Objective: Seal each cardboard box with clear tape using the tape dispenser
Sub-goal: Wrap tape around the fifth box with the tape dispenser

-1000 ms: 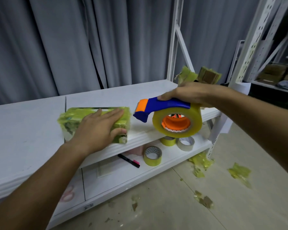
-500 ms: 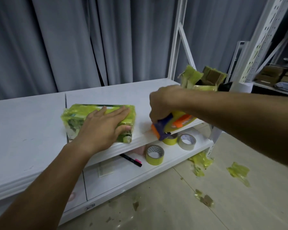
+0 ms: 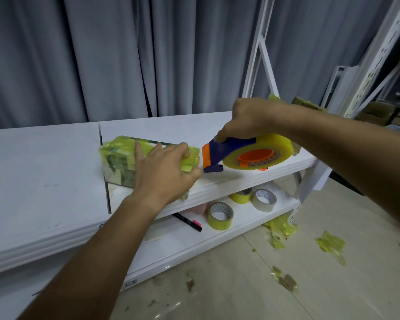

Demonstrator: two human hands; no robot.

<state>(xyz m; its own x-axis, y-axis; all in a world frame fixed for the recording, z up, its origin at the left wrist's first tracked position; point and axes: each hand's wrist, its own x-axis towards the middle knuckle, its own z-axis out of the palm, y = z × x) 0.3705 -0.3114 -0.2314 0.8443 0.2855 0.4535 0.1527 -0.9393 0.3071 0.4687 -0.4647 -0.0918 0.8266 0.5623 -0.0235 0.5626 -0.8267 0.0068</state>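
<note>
Head view showed me the small rectangular cardboard box wrapped in yellowish tape [image 3: 123, 158] on the white shelf top [image 3: 44, 176], my left hand [image 3: 164, 174] pressing flat on it; my right hand [image 3: 247, 118] gripped the blue-and-orange tape dispenser [image 3: 236, 155] just right of it.

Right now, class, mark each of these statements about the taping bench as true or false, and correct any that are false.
1. The left hand lies on top of the tape-wrapped yellow-green cardboard box. True.
2. The right hand holds a pair of scissors. False: it grips the blue and orange tape dispenser, loaded with a roll of yellowish clear tape.
3. The dispenser's orange and blue front end points towards the box. True.
4. The black marker pen with a pink band lies on the white top shelf. False: it lies on the lower shelf, near spare tape rolls.
5. The floor is free of scraps. False: crumpled yellowish tape scraps lie on it.
</note>
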